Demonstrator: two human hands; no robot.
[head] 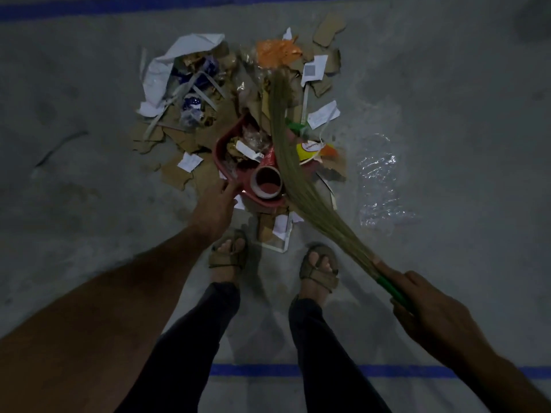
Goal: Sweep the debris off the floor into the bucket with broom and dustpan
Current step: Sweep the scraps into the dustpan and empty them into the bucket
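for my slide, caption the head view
Right hand sweeps broom through debris into red dustpan held by left hand.

No text is legible: red lettering on the yellow wrapper (310,149) and print on the white paper labels (313,70) stay blurred.

The left hand (219,201) covers the near end of the red dustpan (222,144), so its handle cannot be seen. The broom (286,162) lies across the pan's right side and hides that rim. The broom's green handle (390,286) disappears inside the right hand (429,308). Both forearms run off the bottom edge. Print on the paper labels (323,114) is too small to read. A dark shape (536,19) at the far right corner is blurred.
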